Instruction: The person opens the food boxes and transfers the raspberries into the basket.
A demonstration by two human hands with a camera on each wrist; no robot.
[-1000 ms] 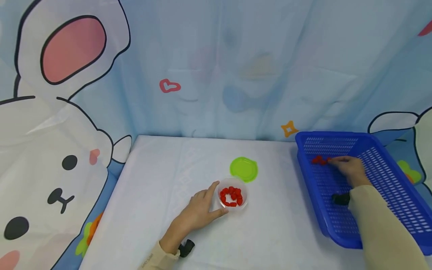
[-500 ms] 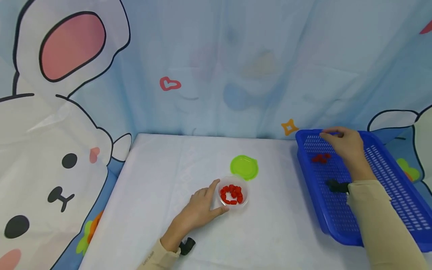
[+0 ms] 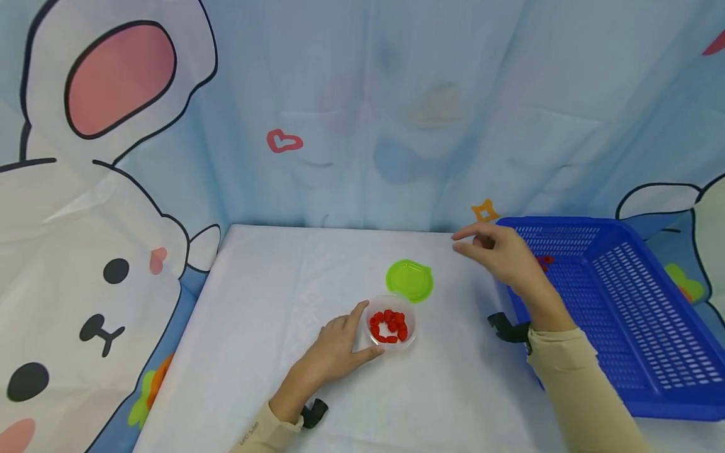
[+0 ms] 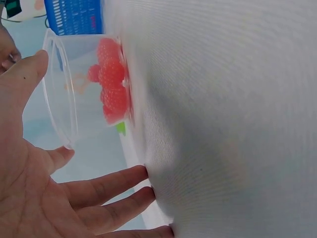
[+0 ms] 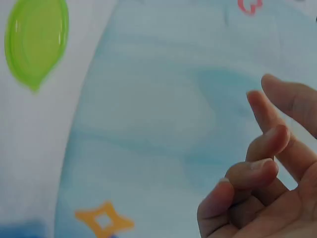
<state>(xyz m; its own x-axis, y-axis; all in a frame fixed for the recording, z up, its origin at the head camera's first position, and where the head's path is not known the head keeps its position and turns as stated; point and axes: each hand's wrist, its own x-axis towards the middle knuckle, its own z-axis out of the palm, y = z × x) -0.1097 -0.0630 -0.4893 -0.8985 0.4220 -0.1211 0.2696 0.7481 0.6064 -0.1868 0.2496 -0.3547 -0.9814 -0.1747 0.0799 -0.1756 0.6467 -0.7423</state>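
Note:
A small clear plastic tub (image 3: 412,328) stands on the white tabletop, with several red raspberry-shaped pieces (image 4: 113,72) lying at its bottom. My left hand (image 3: 325,352) holds the tub by its rim, thumb and index finger on opposite sides; the other fingers reach down to the cloth. Raised over the table's back right part is my right hand (image 3: 501,253), its thumb and index fingertips close together with a narrow gap. Nothing shows between those fingertips in the right wrist view, where the other fingers are bent. Just behind the tub lies a lime-green lid (image 3: 409,280).
A blue mesh basket (image 3: 595,314) stands at the right; a few red pieces (image 3: 547,260) show inside, partly hidden behind the right forearm. Behind the table hangs a blue printed curtain (image 3: 340,189). Each wrist carries a black camera mount.
My right hand has risen from the red pieces in the basket and moved left, out over the basket's edge. Red pieces still lie in the basket. My left hand and the tub have stayed put.

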